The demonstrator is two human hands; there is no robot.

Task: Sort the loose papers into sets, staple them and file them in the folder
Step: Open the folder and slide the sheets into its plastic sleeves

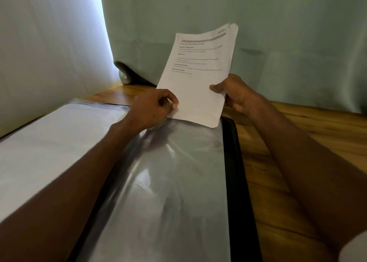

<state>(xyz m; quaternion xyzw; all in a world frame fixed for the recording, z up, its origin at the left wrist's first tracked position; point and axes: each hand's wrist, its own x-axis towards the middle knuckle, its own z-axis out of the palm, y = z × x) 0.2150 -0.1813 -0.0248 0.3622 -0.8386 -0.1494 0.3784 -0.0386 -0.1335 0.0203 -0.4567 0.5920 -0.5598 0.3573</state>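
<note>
right hand (235, 93) grips the printed paper set (198, 73) at its right edge, left hand (156, 107) pinches the clear sleeve (174, 172) mouth at the set's lower edge, over the open black folder (238, 182) on a wooden table (297, 142).

The open folder (234, 182) lies on the surface (297, 152), its plastic sleeve (168, 182) uppermost. A sheet (49, 142) lies on the folder's left half. The set of papers (198, 83) stands tilted over the folder's far edge, between the left hand (153, 107) and the right hand (236, 94). A curtain (258, 33) hangs behind.
</note>
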